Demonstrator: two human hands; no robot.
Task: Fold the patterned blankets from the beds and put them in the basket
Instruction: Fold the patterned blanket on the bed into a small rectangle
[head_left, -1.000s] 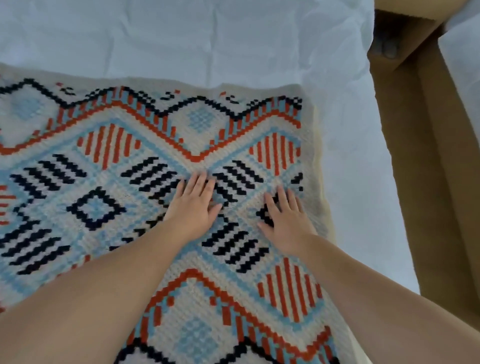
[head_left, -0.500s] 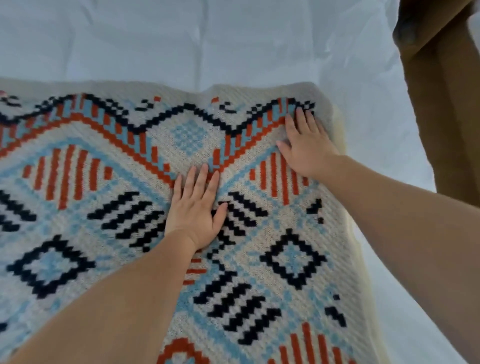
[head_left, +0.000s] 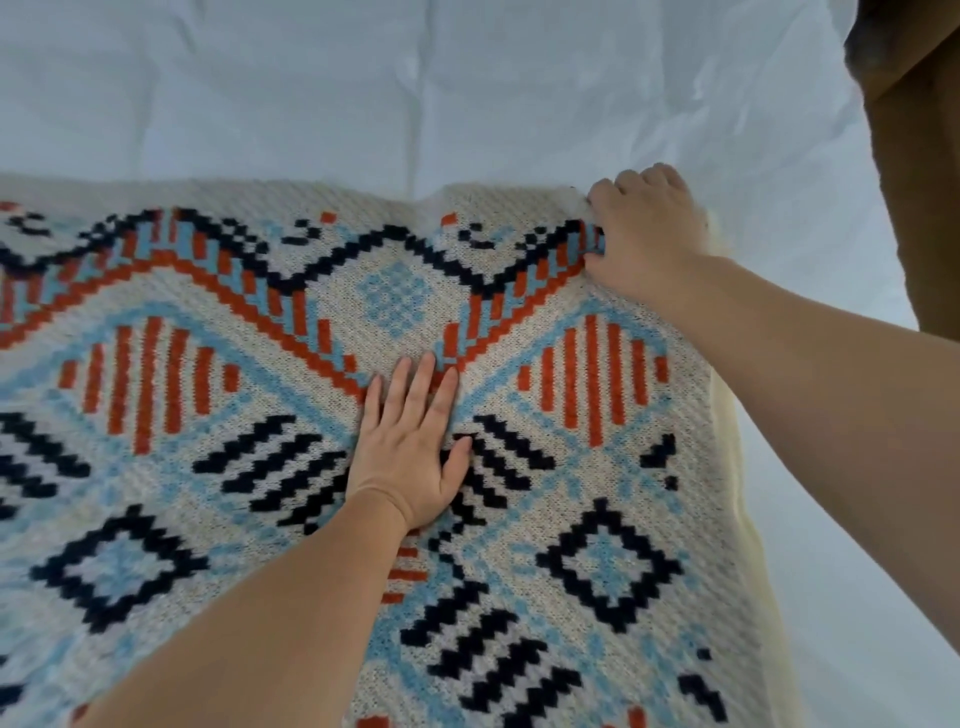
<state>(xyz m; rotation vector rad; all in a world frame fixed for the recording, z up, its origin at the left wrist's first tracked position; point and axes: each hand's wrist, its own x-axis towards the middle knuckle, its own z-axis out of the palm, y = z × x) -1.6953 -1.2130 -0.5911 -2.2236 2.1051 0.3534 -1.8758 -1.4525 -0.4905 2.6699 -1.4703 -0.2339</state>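
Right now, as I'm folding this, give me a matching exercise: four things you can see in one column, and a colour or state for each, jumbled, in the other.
Things:
1. left hand
2. right hand
3. blanket
4. sheet

States:
A. plain white, wrinkled
B. grips the blanket's far right corner
C. orange, blue and black pattern
D. pressed flat, fingers straight

Pairs: 1-D, 2-B, 3-C, 4-A
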